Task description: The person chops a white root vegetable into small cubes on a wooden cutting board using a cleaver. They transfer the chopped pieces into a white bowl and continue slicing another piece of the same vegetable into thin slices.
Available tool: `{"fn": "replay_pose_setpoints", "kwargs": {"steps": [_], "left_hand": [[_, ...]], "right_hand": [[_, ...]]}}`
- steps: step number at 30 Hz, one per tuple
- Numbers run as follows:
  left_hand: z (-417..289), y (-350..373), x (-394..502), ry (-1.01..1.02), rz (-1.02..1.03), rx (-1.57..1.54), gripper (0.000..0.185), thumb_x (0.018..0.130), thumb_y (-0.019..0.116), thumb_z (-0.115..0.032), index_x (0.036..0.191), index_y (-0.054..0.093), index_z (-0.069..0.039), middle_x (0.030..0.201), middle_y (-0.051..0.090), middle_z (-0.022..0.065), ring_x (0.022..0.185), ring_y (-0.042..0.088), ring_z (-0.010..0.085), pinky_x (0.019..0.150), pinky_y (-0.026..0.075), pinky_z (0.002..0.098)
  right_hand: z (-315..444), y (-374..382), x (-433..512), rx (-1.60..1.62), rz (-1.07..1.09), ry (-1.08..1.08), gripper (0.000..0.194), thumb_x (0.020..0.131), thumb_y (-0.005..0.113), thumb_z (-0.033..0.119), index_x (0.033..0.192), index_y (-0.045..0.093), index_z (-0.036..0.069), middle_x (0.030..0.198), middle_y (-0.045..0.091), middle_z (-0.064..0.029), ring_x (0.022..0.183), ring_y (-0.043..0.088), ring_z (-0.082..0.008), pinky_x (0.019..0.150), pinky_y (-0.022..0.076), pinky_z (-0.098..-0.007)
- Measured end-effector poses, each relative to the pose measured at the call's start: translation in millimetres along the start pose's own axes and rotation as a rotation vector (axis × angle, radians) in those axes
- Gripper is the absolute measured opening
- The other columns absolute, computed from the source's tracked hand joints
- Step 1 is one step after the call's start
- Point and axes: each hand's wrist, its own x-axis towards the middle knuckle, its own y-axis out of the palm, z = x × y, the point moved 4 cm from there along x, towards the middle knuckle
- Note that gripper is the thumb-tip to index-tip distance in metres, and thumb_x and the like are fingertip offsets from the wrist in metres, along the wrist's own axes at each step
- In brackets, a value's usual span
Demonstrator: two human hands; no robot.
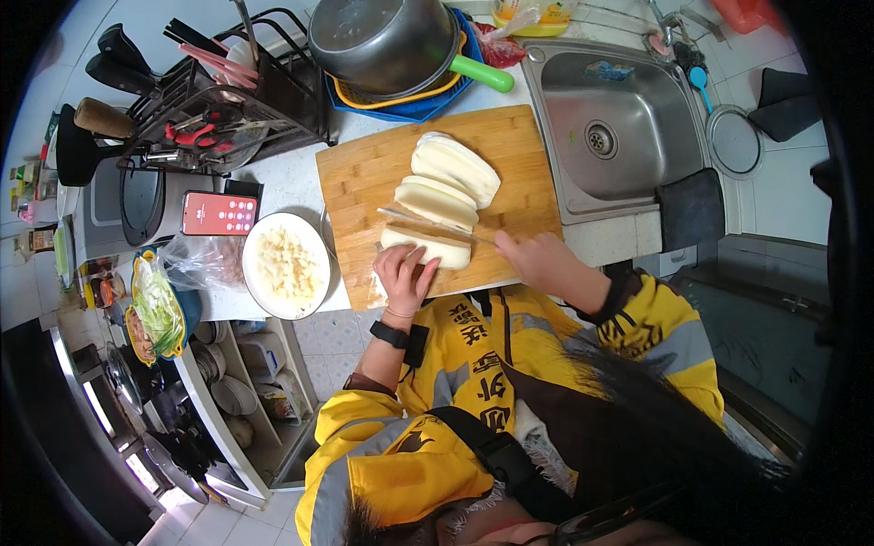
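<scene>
A kitchen knife is held by its handle in my right hand, at the right side of the wooden cutting board. Its blade lies across the board between two long pieces of pale, peeled vegetable. My left hand grips the nearest piece, fingers on top and thumb at its near side. Just beyond the blade is the middle piece, and farther back a larger pale piece lies on the board. The exact kind of vegetable is unclear.
Left of the board stands a white bowl of chopped pale bits, near a phone. A black rack holds utensils. Behind the board, an overturned pot rests on stacked baskets. A steel sink borders the board's right.
</scene>
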Motion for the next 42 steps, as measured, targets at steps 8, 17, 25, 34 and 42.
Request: {"fn": "replay_pose_setpoints", "kwargs": {"steps": [8,17,25,34,42], "left_hand": [[16,7,-17,-0.081,-0.043,-0.030,0.042,0.061,0.079,-0.017,0.095,0.055,-0.006,0.102,0.051,0.0101,0.097,0.047,0.0314,0.086,0.038,0.0405],[17,6,-20,-0.131,-0.012,-0.055,0.037,0.065,0.076,-0.015,0.093,0.055,-0.006,0.102,0.051,0.0105,0.097,0.046,0.0310,0.086,0.038,0.0403],[13,4,-14,-0.149,-0.015,-0.091,0.035,0.067,0.076,-0.015,0.093,0.056,-0.007,0.101,0.051,0.0094,0.095,0.047,0.0290,0.084,0.038,0.0383],[12,2,-11,-0.189,-0.015,-0.128,0.035,0.066,0.077,-0.013,0.093,0.056,-0.006,0.097,0.052,0.0086,0.093,0.047,0.0270,0.083,0.038,0.0365],[6,-1,-4,-0.126,-0.032,-0.111,0.032,0.066,0.076,-0.012,0.092,0.057,-0.006,0.095,0.052,0.0081,0.090,0.048,0.0261,0.081,0.039,0.0353]], "right_hand": [[36,-22,-19,-0.081,0.096,-0.089,0.016,0.074,0.052,0.004,0.086,0.042,0.003,0.057,0.050,-0.0111,0.056,0.056,-0.0284,0.047,0.0434,-0.0369],[36,-22,-15,-0.051,0.208,-0.065,0.026,0.073,0.057,0.007,0.092,0.040,0.004,0.056,0.055,-0.0117,0.053,0.059,-0.0292,0.045,0.0444,-0.0376],[28,-26,0,0.045,0.353,-0.038,0.023,0.079,0.050,0.008,0.098,0.039,0.000,0.058,0.056,-0.0147,0.056,0.058,-0.0323,0.048,0.0445,-0.0395],[27,-6,18,0.181,0.277,-0.051,0.028,0.077,0.051,0.005,0.101,0.039,-0.002,0.057,0.055,-0.0152,0.056,0.058,-0.0332,0.049,0.0452,-0.0400],[28,39,63,0.024,0.074,-0.207,0.018,0.077,0.051,0.005,0.091,0.040,0.000,0.059,0.058,-0.0134,0.055,0.060,-0.0303,0.047,0.0476,-0.0381]]}}
